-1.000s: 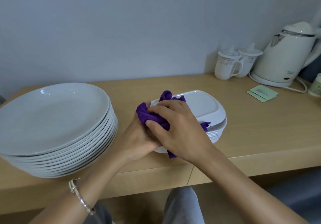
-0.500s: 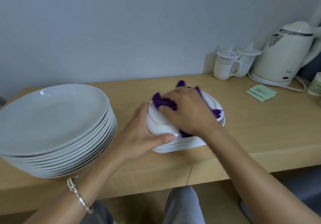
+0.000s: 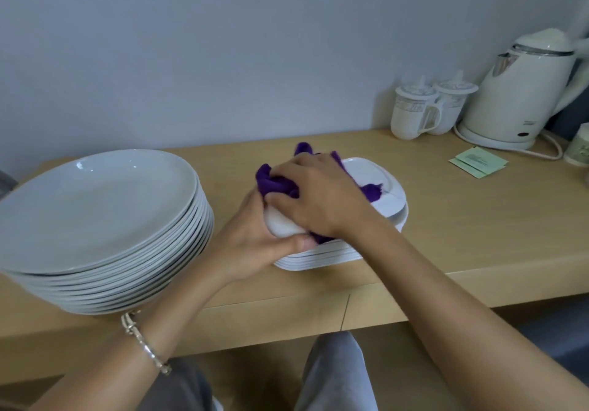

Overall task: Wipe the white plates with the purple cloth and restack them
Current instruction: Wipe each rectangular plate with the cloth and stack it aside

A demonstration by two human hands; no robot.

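The left hand point(image 3: 255, 238) is gripping the near left corner of the top plate point(image 3: 366, 171). Its thumb is lying along the front rim and its fingers are curling round behind the corner. This plate is sitting on the stack of rectangular plates point(image 3: 318, 256) in the middle of the tabletop point(image 3: 462, 219), and its held corner seems to be lifting a little off the others.

The right hand point(image 3: 322, 197) is bunching the purple cloth point(image 3: 274, 181) under curled fingers and pressing it onto the top plate, so the wiping of this plate looks to be under way.

Several things could be going wrong from here:

- **Plate slipping:** the glazed plate is being held at one corner only. A hard push from the cloth could be sliding it out of the grip, or pushing it off the stack towards the tabletop edge.
- **Stack shifting:** the pressure could be moving the plates below out of line.
- **Elbow contact:** the tall stack of round plates point(image 3: 95, 206) is standing just beside the left forearm. It is already reaching over the front edge, so a wide elbow movement could be knocking it.
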